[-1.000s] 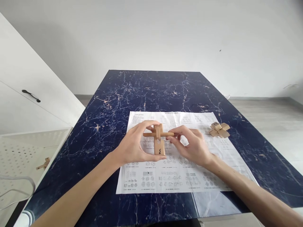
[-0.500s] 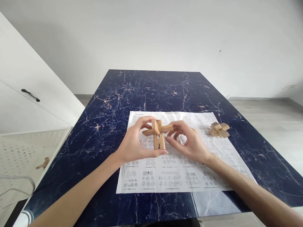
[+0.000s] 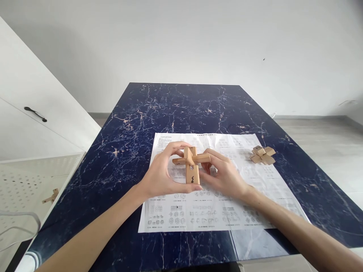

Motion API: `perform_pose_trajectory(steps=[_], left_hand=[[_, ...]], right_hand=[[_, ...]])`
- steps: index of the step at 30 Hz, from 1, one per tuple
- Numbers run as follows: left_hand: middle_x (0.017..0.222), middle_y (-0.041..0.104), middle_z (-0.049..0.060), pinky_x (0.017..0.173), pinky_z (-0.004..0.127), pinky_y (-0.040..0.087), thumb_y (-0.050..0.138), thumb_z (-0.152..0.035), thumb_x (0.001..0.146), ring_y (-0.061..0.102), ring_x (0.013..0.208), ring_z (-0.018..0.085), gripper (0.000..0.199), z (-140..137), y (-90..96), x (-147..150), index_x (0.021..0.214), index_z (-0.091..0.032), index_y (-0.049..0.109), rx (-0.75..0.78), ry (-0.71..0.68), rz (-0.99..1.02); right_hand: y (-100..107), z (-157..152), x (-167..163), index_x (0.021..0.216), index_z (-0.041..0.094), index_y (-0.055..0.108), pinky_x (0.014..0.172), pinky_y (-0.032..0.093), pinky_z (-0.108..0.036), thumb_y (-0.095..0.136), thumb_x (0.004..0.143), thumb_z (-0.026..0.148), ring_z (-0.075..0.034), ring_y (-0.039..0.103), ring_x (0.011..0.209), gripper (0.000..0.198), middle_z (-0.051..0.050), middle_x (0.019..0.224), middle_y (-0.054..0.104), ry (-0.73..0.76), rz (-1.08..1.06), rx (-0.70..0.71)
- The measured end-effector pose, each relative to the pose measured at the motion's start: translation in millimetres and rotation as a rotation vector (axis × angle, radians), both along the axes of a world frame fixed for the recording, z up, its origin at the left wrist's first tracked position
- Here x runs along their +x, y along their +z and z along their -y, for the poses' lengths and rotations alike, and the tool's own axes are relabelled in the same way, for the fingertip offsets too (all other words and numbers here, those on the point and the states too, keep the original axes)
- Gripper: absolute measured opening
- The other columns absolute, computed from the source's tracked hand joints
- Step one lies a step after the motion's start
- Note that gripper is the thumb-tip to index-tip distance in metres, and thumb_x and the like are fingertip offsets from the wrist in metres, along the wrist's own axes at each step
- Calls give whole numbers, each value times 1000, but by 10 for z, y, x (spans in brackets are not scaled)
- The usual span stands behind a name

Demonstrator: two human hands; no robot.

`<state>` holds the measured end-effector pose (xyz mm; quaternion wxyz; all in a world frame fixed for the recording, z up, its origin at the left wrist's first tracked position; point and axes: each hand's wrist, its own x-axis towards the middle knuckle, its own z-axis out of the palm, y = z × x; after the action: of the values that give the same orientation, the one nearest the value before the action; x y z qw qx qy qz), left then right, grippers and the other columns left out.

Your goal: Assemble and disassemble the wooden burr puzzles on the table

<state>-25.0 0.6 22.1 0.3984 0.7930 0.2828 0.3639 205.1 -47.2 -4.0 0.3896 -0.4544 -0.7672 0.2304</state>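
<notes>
Between my two hands, just above the printed sheet point(image 3: 207, 223), is a partly assembled wooden burr puzzle point(image 3: 193, 175) made of crossed, notched bars. A black mark like a 3 shows on its near end, and a small gap shows near its middle. My left hand point(image 3: 160, 173) grips it from the left, thumb under the near end and fingers at the far end. My right hand point(image 3: 228, 173) is closed at the bar that sticks out to the right, its index finger against the tip; its other fingers curl below, partly hidden.
A second wooden burr puzzle point(image 3: 262, 155) rests at the sheet's right edge on the dark blue marbled table point(image 3: 176, 109). Left of the table, a small wooden cross-shaped piece point(image 3: 51, 197) lies on a white perforated surface point(image 3: 19, 181). A white cabinet point(image 3: 56, 109) stands at the left.
The puzzle and my left hand have shifted slightly nearer and to the right, the near end tilting to show more of its top. My right hand's fingers have curled in closer beneath the right bar.
</notes>
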Motion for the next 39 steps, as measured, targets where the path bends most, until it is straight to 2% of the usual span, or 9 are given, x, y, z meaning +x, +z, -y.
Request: perform_pose_trajectory(steps=[3, 6, 19, 23, 27, 34, 39], left_hand=[[140, 69, 9, 108, 56, 58, 101, -50, 65, 68, 129, 37, 88, -9, 6, -6, 138, -33, 56, -2, 4, -4], [140, 68, 9, 108, 56, 58, 101, -49, 66, 68, 128, 37, 88, -15, 7, -8, 139, -33, 55, -13, 13, -15], [145, 65, 11, 110, 56, 56, 101, -50, 68, 67, 130, 36, 90, -38, -45, -40, 141, -33, 51, -22, 22, 7], [144, 64, 10, 113, 56, 55, 100, -47, 70, 66, 130, 34, 86, -57, -53, -41, 141, -33, 52, -20, 26, 31], [144, 63, 11, 114, 57, 54, 99, -47, 71, 67, 130, 34, 81, -73, -26, -29, 138, -32, 55, -38, 47, 52], [142, 66, 11, 115, 57, 54, 99, -48, 71, 65, 134, 35, 79, -109, -23, -56, 135, -30, 58, -37, 113, 27], [144, 67, 12, 106, 53, 61, 94, -51, 77, 69, 130, 35, 73, -128, -18, -84, 135, -28, 57, -53, 200, -8]], right_hand=[[42, 16, -17, 108, 24, 71, 57, 46, -31, 65, 103, 30, -15, 56, 64, 11, 0, 79, 63, -25, 14, -81], [63, 14, -25, 102, 23, 69, 56, 47, -30, 64, 102, 31, -15, 58, 63, 9, 0, 77, 65, -41, -8, -119], [64, -1, -20, 90, 23, 62, 60, 49, -31, 64, 102, 32, -17, 61, 68, 15, -2, 79, 68, -76, -50, -114], [82, -13, -6, 101, 22, 68, 64, 52, -33, 65, 102, 35, -18, 63, 71, 13, -2, 82, 70, -100, -65, -112], [66, -39, 25, 115, 21, 69, 67, 54, -35, 67, 102, 37, -18, 65, 72, 21, -3, 83, 71, -121, -96, -104], [85, -93, 91, 119, 19, 68, 65, 56, -34, 67, 102, 39, -17, 64, 69, 26, -1, 79, 67, -126, -209, -107], [101, -142, 151, 117, 20, 69, 60, 55, -33, 66, 104, 44, -17, 62, 65, 28, -1, 78, 64, -218, -213, -99]])
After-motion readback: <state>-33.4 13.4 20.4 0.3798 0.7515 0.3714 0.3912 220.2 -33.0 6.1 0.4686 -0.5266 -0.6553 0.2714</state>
